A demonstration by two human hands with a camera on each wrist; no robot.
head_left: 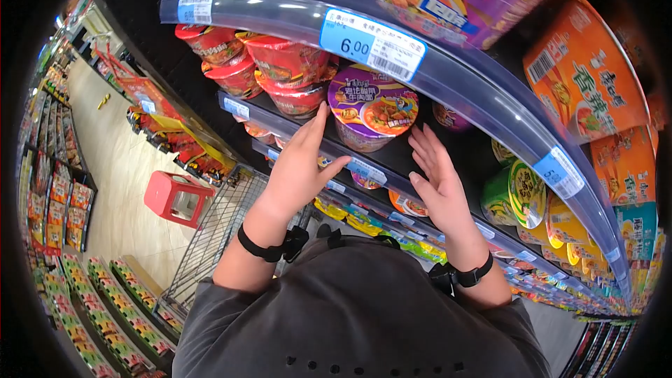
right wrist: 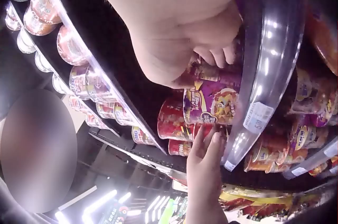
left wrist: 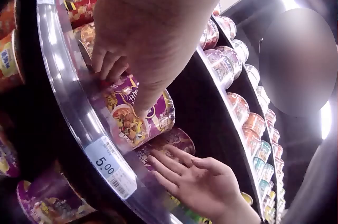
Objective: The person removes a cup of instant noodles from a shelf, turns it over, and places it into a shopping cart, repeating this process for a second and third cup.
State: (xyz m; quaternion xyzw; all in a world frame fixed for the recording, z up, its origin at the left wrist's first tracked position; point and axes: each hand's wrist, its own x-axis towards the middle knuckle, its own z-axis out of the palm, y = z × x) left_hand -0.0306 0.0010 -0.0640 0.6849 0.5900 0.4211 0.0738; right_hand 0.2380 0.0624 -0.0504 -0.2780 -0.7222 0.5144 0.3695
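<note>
A purple noodle cup [head_left: 373,108] sits at the front of a shelf, between two hands. On its left, my left hand [head_left: 297,161] has its fingers extended beside the cup and the stacked red cups [head_left: 288,63]. To its right, my right hand [head_left: 439,176] is raised with relaxed fingers, apart from the cup in the head view. In the left wrist view the purple cup [left wrist: 142,113] lies by the left hand's fingers; whether they touch it I cannot tell. Neither hand is curled round it.
A curved clear shelf edge [head_left: 280,15] with price tags runs above the hands. Green cups [head_left: 514,192] stand to the right, orange packs [head_left: 588,77] beyond. A wire cart [head_left: 210,227] and a red stool [head_left: 175,196] are at the left.
</note>
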